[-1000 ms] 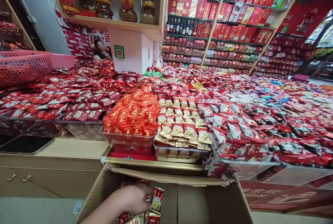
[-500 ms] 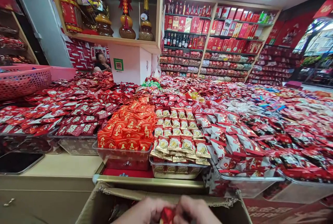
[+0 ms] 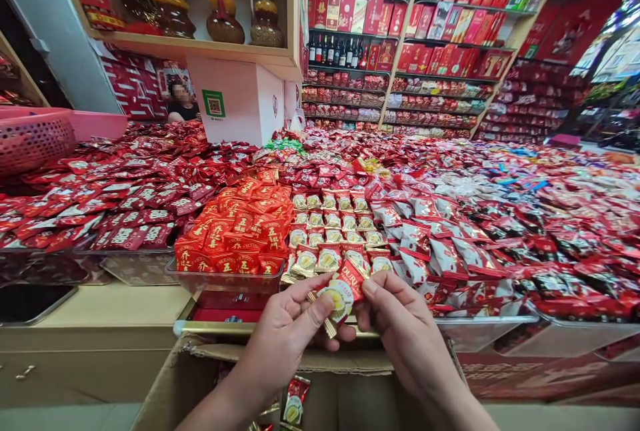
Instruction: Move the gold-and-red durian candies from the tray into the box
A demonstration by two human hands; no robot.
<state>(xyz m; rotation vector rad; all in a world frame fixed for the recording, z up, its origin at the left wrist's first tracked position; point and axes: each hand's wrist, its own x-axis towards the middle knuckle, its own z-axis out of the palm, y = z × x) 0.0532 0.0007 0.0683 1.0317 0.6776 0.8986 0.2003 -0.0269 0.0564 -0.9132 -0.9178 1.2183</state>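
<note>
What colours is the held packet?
The packet is red, white, yellow and gold; best in head view.

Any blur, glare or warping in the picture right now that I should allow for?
Head view: left hand and right hand fairly sharp, the held packet readable in part; head view: slight glints on its gold ends; head view: inside of the cardboard box rather dim; head view: back shelves slant, probably lens distortion, their small print too tiny to read.

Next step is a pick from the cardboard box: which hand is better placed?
Probably the left hand: it appears closer to the red-and-gold packet lying in the cardboard box. The right hand is farther to the side. Both hands hold a second packet, so the left must first let go.
</note>
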